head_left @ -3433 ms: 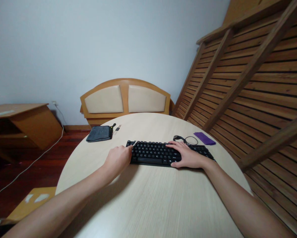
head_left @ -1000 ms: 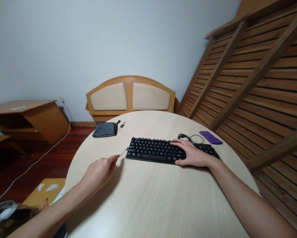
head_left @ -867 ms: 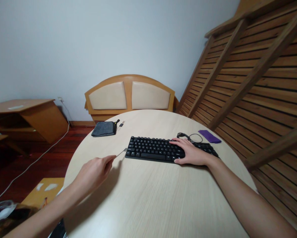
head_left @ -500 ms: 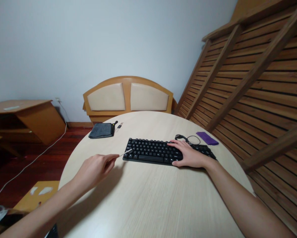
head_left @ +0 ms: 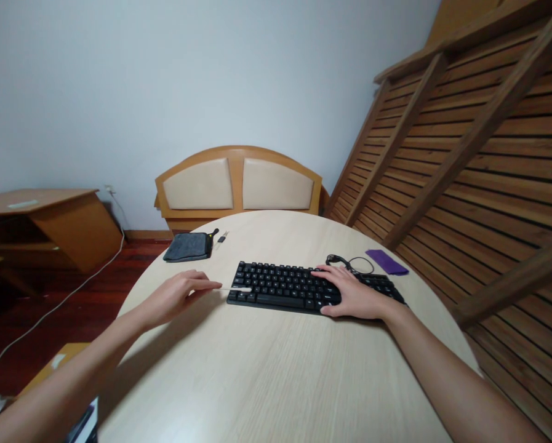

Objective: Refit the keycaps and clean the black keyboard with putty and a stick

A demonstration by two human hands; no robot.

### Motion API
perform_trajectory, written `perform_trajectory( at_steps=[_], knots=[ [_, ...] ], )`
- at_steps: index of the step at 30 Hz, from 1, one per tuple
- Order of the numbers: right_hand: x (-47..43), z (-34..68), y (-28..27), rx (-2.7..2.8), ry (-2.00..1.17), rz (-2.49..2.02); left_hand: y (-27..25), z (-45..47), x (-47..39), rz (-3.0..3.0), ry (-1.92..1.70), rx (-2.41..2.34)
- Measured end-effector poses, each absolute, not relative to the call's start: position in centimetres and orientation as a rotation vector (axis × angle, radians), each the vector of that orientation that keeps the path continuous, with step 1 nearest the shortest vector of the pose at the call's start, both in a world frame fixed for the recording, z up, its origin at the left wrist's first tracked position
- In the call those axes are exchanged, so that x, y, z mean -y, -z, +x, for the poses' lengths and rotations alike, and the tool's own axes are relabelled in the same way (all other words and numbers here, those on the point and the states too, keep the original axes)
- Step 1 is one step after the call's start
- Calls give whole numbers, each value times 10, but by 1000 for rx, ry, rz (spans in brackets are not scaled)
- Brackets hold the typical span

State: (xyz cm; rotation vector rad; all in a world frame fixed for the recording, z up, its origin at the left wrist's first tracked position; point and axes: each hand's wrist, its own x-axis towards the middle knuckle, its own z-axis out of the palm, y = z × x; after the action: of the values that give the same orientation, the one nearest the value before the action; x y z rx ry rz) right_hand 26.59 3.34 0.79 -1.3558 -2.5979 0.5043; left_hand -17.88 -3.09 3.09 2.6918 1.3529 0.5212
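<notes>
On the round table lies a black keyboard [head_left: 282, 287], wide side toward me. Between the thumb and fingers of my left hand [head_left: 178, 296] is pinched a cotton swab [head_left: 236, 289]. Its white tip is over the keys near the keyboard's lower left corner; whether it touches them I cannot tell. My right hand [head_left: 352, 293] holds the keyboard across its right part. The thumb is by the near edge and the fingers stretch over toward the far edge. That hand and wrist hide some of the keys.
Behind the keyboard is its coiled black cable [head_left: 349, 263], with a purple cloth [head_left: 386, 261] to the right. A dark grey pouch [head_left: 189, 246] and a small black item [head_left: 221, 239] lie at the back left. The table [head_left: 276, 369] has a curved edge; wooden slats [head_left: 479, 154] lean at right.
The cotton swab has turned to lie more level, its tip a little nearer the keyboard's front edge. My left hand has shifted slightly. My right hand stays on the keyboard.
</notes>
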Motion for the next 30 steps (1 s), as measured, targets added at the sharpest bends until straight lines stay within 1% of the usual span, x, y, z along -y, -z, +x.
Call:
perform_trajectory(
  at_steps=[5, 9, 21, 30],
  knots=[
    [-34, 267, -6, 2601, -491, -1343, -21, -154, 13, 2773, -556, -1179],
    [-33, 266, -8, 2614, -471, -1342, -15, -150, 4, 2760, -544, -1183],
    [-35, 265, -8, 2627, -452, -1330, -17, -209, 3, 2623, -477, -1252],
    [-35, 266, -6, 2602, -477, -1311, -12, -158, -14, 2718, -604, -1156]
  ],
)
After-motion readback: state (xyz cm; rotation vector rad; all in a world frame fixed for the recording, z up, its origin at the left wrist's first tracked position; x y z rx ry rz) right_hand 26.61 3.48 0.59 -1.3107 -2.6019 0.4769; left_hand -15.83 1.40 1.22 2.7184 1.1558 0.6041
